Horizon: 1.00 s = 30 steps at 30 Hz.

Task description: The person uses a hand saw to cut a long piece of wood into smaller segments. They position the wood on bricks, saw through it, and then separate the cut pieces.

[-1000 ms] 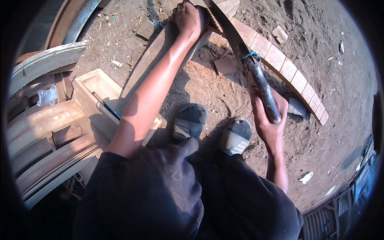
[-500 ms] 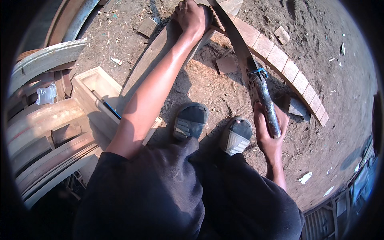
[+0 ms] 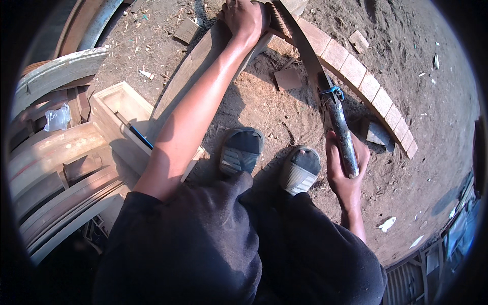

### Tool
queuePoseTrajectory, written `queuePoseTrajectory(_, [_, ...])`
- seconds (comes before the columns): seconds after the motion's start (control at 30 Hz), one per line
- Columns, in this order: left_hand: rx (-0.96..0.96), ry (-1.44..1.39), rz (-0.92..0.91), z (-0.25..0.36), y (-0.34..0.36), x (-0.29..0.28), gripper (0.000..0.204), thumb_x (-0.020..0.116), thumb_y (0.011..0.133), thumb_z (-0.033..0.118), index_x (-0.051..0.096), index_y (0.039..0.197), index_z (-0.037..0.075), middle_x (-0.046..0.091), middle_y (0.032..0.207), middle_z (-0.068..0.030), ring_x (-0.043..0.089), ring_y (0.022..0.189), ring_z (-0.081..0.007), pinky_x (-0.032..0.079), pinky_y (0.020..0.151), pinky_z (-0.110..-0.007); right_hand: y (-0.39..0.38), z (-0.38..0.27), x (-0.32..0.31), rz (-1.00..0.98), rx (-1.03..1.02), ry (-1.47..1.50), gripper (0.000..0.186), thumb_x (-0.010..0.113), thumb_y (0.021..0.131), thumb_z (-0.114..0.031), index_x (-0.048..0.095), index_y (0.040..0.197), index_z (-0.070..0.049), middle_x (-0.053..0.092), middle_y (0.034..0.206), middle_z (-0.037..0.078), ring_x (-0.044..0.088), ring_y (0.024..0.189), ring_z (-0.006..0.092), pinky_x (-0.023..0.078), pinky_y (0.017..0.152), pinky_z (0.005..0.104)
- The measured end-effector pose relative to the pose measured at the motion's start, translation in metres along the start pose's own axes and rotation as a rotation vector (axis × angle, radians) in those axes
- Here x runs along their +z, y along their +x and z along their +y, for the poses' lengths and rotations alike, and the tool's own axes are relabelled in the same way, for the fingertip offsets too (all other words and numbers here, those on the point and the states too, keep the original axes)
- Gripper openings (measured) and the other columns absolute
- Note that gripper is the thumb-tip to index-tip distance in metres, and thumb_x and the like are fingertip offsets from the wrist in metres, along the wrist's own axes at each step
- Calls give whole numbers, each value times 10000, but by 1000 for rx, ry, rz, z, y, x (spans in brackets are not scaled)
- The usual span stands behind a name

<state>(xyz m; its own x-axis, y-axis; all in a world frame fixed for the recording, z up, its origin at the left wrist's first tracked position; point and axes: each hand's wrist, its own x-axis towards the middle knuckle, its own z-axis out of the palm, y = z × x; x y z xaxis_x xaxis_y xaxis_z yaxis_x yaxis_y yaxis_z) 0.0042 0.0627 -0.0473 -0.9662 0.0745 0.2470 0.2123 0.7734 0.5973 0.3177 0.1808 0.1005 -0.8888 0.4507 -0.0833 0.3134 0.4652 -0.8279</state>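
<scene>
My left hand (image 3: 243, 18) grips the top end of a curved wooden workpiece, where a long board (image 3: 188, 71) meets a segmented wooden arch (image 3: 373, 90) that curves down to the right. My right hand (image 3: 348, 155) is closed round the worn dark handle of a handsaw (image 3: 310, 56), bound with blue cord near the blade. The blade lies diagonally across the arch just right of my left hand, its upper tip cut off by the frame's edge. My left fingertips are partly hidden.
At the left are wooden boxes (image 3: 117, 94), stacked curved boards (image 3: 51, 76) and a clear plastic bag (image 3: 57, 118). Wood offcuts (image 3: 287, 79) and chips lie on the sandy ground around my sandalled feet (image 3: 300, 170). More slatted material (image 3: 406, 279) is at the lower right.
My right hand and the saw have moved down and slightly right, drawing the handle toward my body. My left hand stays in nearly the same place.
</scene>
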Motion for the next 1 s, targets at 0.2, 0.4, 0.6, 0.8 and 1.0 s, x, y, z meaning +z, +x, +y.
queuePoseTrajectory(0.2, [43,-41,-30,0,-4,5,351,455,875,109,558,1182,-25,600,1121,-249,545,1086,-392,413,953,-454,30,14,17,-138,256,253,184,625,848,-140,649,901,34,576,666,12,481,573,63,379,526,229])
queuePoseTrajectory(0.4, [-8,40,-48,4,-1,-7,370,437,878,127,554,1195,-22,607,1109,-246,538,1092,-398,407,954,-469,-8,13,-9,-150,165,172,159,610,814,-113,637,841,41,567,627,47,510,557,93,391,522,260])
queuePoseTrajectory(0.6, [-16,-34,-66,9,-3,1,320,438,885,106,572,1149,-18,604,1084,-249,544,1063,-401,412,933,-477,28,23,24,-49,86,140,146,601,845,-91,639,883,45,595,688,31,509,607,79,412,566,244])
queuePoseTrajectory(0.8, [-13,22,-50,-9,2,-11,330,444,876,141,577,1145,2,597,1130,-245,538,1082,-408,409,939,-478,15,5,10,-174,177,197,143,615,832,-91,630,857,49,581,652,49,510,581,92,407,545,269])
queuePoseTrajectory(1.0, [5,24,-49,-1,3,0,329,431,878,139,567,1141,-5,597,1131,-252,530,1092,-417,402,947,-488,11,15,1,-123,210,224,173,623,827,-141,628,825,32,550,625,27,473,539,82,365,506,250])
